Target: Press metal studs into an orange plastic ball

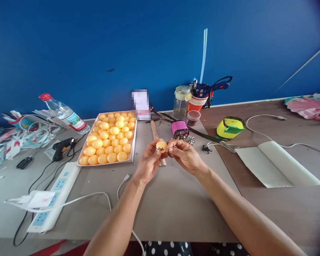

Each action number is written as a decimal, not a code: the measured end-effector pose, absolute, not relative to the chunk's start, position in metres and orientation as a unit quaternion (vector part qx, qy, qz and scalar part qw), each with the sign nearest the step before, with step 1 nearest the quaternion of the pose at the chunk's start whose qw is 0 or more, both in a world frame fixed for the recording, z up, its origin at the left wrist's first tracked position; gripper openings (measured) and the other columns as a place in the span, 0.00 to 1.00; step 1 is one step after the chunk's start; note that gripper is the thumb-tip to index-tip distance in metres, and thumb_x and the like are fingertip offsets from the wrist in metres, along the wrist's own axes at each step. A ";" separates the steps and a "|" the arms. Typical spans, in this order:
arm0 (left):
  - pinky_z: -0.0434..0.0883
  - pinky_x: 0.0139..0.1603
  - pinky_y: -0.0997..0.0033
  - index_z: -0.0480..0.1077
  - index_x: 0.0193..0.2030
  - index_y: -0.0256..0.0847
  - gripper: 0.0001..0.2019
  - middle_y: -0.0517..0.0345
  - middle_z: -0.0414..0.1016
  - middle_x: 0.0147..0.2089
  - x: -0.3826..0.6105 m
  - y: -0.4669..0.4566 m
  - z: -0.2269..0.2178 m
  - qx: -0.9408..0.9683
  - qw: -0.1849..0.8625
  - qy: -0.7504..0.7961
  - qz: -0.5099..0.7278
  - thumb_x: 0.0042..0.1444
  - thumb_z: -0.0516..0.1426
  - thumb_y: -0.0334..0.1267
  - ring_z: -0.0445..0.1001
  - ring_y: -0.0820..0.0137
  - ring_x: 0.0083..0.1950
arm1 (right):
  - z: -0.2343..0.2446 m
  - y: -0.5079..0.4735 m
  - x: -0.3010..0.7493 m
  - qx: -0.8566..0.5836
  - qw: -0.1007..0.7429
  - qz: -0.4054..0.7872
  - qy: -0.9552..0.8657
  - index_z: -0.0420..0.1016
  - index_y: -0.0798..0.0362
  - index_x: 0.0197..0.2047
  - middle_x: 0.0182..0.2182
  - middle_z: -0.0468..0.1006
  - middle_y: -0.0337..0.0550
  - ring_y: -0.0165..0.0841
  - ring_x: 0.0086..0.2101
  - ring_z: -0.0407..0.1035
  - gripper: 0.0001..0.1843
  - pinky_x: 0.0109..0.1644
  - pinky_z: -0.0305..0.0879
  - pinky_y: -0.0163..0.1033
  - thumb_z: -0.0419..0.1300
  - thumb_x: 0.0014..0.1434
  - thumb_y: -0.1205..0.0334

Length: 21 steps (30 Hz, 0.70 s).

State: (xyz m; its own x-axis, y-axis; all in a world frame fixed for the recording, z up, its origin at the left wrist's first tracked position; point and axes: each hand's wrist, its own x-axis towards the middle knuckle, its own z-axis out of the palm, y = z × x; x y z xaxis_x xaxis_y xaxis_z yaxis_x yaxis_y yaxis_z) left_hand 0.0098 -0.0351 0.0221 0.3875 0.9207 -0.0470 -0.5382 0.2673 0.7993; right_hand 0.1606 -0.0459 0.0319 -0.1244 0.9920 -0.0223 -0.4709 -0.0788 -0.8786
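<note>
both hands meet over the middle of the table (176, 206), a smooth grey-brown board. the left hand (148, 161) pinches a small, round, glossy orange ball (161, 146) between thumb and fingertips, closed on it. the right hand (185, 154) closes on the ball's other side with its fingertips, where a small shiny metal bit shows against the orange shell. the ball is held just above the table, over the near end of a thin wooden stick (155, 134) that lies flat pointing toward the back edge.

toward the back left sits a shallow rectangular tray (106, 164) with a pale rim, packed with rows of the same orange balls. just behind the right hand a pink cup (179, 127) lies on its side, and a heap of small glinting metal pieces (186, 137) spills from it. along the back edge stand a clear glass jar (181, 103) with a pale lid, a red paper cup (196, 103) stuffed with tools, and a small clear tub (193, 116) of dark bits. a black glue gun (62, 145) and a white power strip (56, 190) lie by the left edge.
</note>
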 end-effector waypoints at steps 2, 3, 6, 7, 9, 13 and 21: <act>0.67 0.47 0.66 0.70 0.49 0.44 0.19 0.57 0.71 0.45 0.010 -0.034 0.021 0.360 0.743 0.271 0.494 0.48 0.64 0.37 0.72 0.73 0.39 | 0.033 -0.046 0.160 -0.360 0.567 0.632 -0.385 0.74 0.52 0.26 0.25 0.70 0.37 0.27 0.26 0.59 0.11 0.32 0.57 0.37 0.70 0.44 0.56; 0.67 0.47 0.66 0.70 0.49 0.44 0.19 0.57 0.71 0.45 0.010 -0.034 0.021 0.359 0.740 0.273 0.499 0.48 0.64 0.37 0.72 0.73 0.39 | 0.033 -0.046 0.159 -0.366 0.570 0.626 -0.388 0.74 0.51 0.26 0.24 0.70 0.37 0.27 0.26 0.59 0.11 0.32 0.57 0.37 0.69 0.44 0.56; 0.66 0.46 0.66 0.70 0.48 0.44 0.19 0.58 0.71 0.43 0.011 -0.033 0.020 0.358 0.735 0.274 0.507 0.48 0.64 0.37 0.72 0.73 0.37 | 0.031 -0.045 0.158 -0.375 0.585 0.607 -0.385 0.73 0.52 0.26 0.23 0.70 0.36 0.27 0.25 0.60 0.10 0.33 0.58 0.37 0.69 0.44 0.57; 0.67 0.46 0.66 0.70 0.48 0.43 0.19 0.58 0.71 0.43 0.011 -0.033 0.020 0.358 0.734 0.275 0.508 0.48 0.64 0.37 0.72 0.73 0.37 | 0.031 -0.044 0.158 -0.377 0.591 0.604 -0.379 0.73 0.52 0.26 0.23 0.70 0.36 0.27 0.25 0.60 0.10 0.33 0.58 0.37 0.69 0.44 0.58; 0.67 0.46 0.66 0.70 0.47 0.43 0.19 0.58 0.71 0.43 0.012 -0.033 0.021 0.360 0.731 0.277 0.509 0.47 0.65 0.37 0.72 0.73 0.37 | 0.031 -0.044 0.157 -0.381 0.598 0.605 -0.363 0.73 0.52 0.28 0.24 0.71 0.36 0.26 0.24 0.61 0.10 0.32 0.58 0.36 0.69 0.43 0.59; 0.67 0.45 0.67 0.70 0.47 0.42 0.19 0.58 0.71 0.42 0.013 -0.035 0.022 0.362 0.725 0.287 0.510 0.47 0.65 0.37 0.72 0.73 0.37 | 0.032 -0.044 0.157 -0.382 0.595 0.612 -0.354 0.72 0.52 0.28 0.24 0.70 0.35 0.26 0.24 0.61 0.11 0.31 0.57 0.36 0.69 0.42 0.60; 0.67 0.44 0.67 0.70 0.47 0.42 0.19 0.57 0.72 0.43 0.013 -0.034 0.021 0.363 0.724 0.295 0.507 0.46 0.65 0.38 0.71 0.73 0.37 | 0.033 -0.045 0.158 -0.390 0.554 0.630 -0.379 0.70 0.53 0.25 0.21 0.65 0.34 0.25 0.24 0.57 0.13 0.30 0.52 0.35 0.68 0.44 0.56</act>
State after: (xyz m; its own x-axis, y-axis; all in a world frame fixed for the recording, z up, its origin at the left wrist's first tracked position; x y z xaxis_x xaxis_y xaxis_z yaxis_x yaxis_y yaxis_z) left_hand 0.0133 -0.0343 0.0206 0.3120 0.9482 -0.0594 -0.5207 0.2230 0.8241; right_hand 0.1581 -0.0452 0.0330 -0.0824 0.9939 -0.0726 -0.4020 -0.0998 -0.9102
